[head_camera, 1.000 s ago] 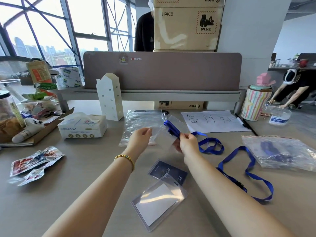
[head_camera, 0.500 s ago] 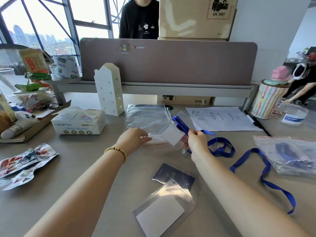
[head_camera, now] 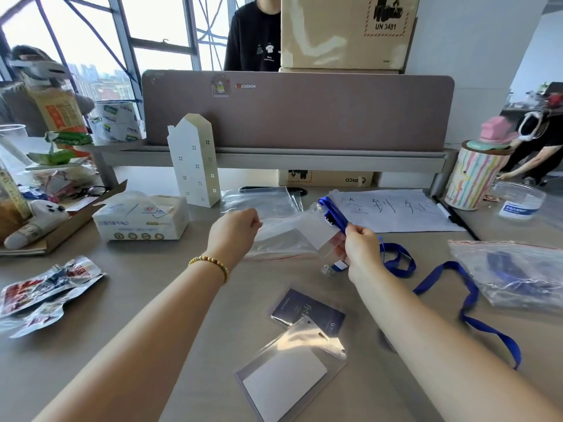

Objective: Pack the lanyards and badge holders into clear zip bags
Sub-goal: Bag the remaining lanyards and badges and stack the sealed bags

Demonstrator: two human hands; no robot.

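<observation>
**Badge holder held over the zip bag, lanyard trailing right**

Right hand (head_camera: 362,249) up off the table (head_camera: 152,300), fingers curled, pinching a blue lanyard (head_camera: 396,260) and the clear badge holder (head_camera: 316,228) clipped to it. Holder sits just left of the fingertips, held above the desk, a white card inside. Its long axis runs from upper left to lower right, clip end up toward the far side, tilted rather than flat. Lanyard strap rises from the clip at the upper left, passes through the pinch, then drops right of the hand into a loose loop lying on the table.

Left hand (head_camera: 234,231) just left of the holder, apart from it, fingers curled at the near edge of an empty clear zip bag (head_camera: 265,205). Looks like a pinch on the bag's edge; contact is hard to make out through the plastic. Bag lies flat, red seal line on its near side.

Second lanyard (head_camera: 466,303) snakes along the table right of the right forearm. Filled zip bag (head_camera: 518,269) at far right, blue strap inside. Two more badge holders near the forearms: a dark card (head_camera: 307,312), and overlapping its near side a white-card holder (head_camera: 289,373).
</observation>
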